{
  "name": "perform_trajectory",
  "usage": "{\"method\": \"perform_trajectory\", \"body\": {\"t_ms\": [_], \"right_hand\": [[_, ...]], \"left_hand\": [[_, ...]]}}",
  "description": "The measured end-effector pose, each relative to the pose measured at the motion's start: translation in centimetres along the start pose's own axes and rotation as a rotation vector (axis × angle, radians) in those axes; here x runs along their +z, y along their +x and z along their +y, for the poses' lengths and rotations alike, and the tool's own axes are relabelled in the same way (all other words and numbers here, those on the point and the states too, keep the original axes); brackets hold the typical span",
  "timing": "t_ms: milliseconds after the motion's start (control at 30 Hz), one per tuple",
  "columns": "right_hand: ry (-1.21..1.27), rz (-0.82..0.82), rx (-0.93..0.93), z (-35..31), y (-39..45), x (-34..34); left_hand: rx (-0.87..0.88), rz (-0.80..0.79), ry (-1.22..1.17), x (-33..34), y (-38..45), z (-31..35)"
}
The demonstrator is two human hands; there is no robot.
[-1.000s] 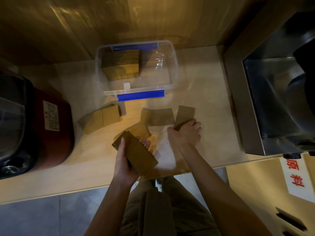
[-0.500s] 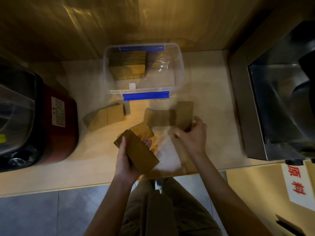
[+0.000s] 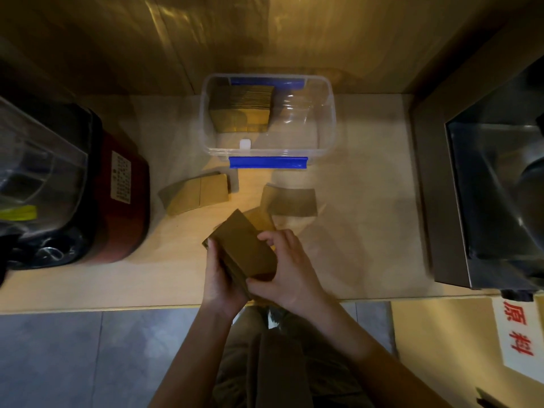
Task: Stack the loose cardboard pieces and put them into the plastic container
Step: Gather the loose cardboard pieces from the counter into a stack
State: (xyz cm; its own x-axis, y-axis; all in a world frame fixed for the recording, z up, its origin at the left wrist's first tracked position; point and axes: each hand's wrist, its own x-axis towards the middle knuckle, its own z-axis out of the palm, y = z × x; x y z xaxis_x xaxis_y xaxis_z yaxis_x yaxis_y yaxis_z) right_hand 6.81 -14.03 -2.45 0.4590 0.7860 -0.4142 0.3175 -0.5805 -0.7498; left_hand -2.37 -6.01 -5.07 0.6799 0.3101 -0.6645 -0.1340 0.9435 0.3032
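Note:
I hold a stack of brown cardboard pieces (image 3: 245, 248) over the near edge of the counter. My left hand (image 3: 219, 278) grips its left side and my right hand (image 3: 287, 269) clasps its right side and top. Loose cardboard pieces lie beyond: a pair at the left (image 3: 195, 197), one at the right (image 3: 290, 201), and one (image 3: 260, 219) partly hidden behind the held stack. The clear plastic container (image 3: 323, 119) with a blue latch (image 3: 268, 162) stands at the back, holding a cardboard stack (image 3: 241, 108) in its left half.
A dark red appliance (image 3: 123, 195) with a clear lid stands at the left. A steel machine (image 3: 482, 184) fills the right side. The wooden counter (image 3: 368, 231) ends just below my hands, with grey floor beneath. A wooden wall rises behind the container.
My right hand picked up the rightmost loose piece, carried it left and set it onto the stack in my left hand. Both hands now clasp the stack.

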Motion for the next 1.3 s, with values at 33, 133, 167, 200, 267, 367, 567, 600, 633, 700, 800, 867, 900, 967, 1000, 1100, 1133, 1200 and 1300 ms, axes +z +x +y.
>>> {"method": "perform_trajectory", "body": {"t_ms": [33,133,167,200,267,367,567,600,633,700,800,867,900,967,1000,1100,1133,1200,1300], "right_hand": [[-0.019,-0.019,-0.008,0.0,0.0,0.1],[-0.053,-0.067,-0.03,-0.1,-0.2,0.5],[-0.065,-0.073,-0.04,0.0,-0.2,0.7],[-0.077,-0.079,-0.053,0.0,-0.3,0.8],[-0.087,-0.114,-0.072,0.2,-0.3,1.1],[-0.023,-0.181,-0.083,0.7,0.4,1.2],[-0.175,-0.024,-0.091,1.5,4.8,-0.8],[-0.269,-0.04,-0.137,1.6,5.7,-0.9],[-0.363,-0.077,-0.183,1.8,6.5,-0.9],[-0.529,-0.16,-0.273,1.9,8.1,-0.6],[-0.714,-0.239,-0.407,1.7,9.8,0.2],[-0.782,-0.276,-0.434,1.6,10.3,0.6],[-0.803,-0.287,-0.437,1.6,10.5,0.8],[-0.838,-0.294,-0.448,1.6,10.8,1.1],[-0.85,-0.295,-0.454,1.6,10.8,1.2],[-0.85,-0.301,-0.458,1.7,10.9,1.3],[-0.847,-0.302,-0.463,1.7,10.9,1.3],[-0.848,-0.307,-0.475,1.6,11.0,1.4],[-0.779,-0.28,-0.491,1.2,10.9,1.5]], "left_hand": [[0.014,-0.007,0.0,-0.1,-0.1,0.0],[0.034,-0.007,0.006,-0.6,-0.1,-0.1],[0.037,-0.006,0.001,-0.8,-0.1,-0.1],[0.036,-0.002,-0.009,-1.1,-0.1,-0.2],[0.032,0.021,-0.026,-1.6,-0.1,-0.2],[0.042,0.041,-0.036,-2.2,-0.3,0.0],[0.082,0.072,-0.177,-3.5,-0.6,0.4],[0.088,0.082,-0.194,-3.7,-0.7,0.4],[0.093,0.088,-0.206,-3.9,-0.8,0.4],[0.101,0.094,-0.217,-4.3,-1.0,0.4],[0.115,0.118,-0.243,-4.8,-1.2,0.4],[0.125,0.135,-0.253,-5.1,-1.3,0.4],[0.129,0.141,-0.258,-5.2,-1.4,0.4],[0.134,0.159,-0.271,-5.4,-1.5,0.5],[0.133,0.168,-0.277,-5.5,-1.6,0.6],[0.136,0.179,-0.294,-5.8,-1.9,0.7],[0.136,0.177,-0.299,-5.8,-2.0,0.7],[0.139,0.18,-0.3,-5.9,-2.1,0.7],[0.142,0.186,-0.3,-6.2,-2.1,0.6]]}}
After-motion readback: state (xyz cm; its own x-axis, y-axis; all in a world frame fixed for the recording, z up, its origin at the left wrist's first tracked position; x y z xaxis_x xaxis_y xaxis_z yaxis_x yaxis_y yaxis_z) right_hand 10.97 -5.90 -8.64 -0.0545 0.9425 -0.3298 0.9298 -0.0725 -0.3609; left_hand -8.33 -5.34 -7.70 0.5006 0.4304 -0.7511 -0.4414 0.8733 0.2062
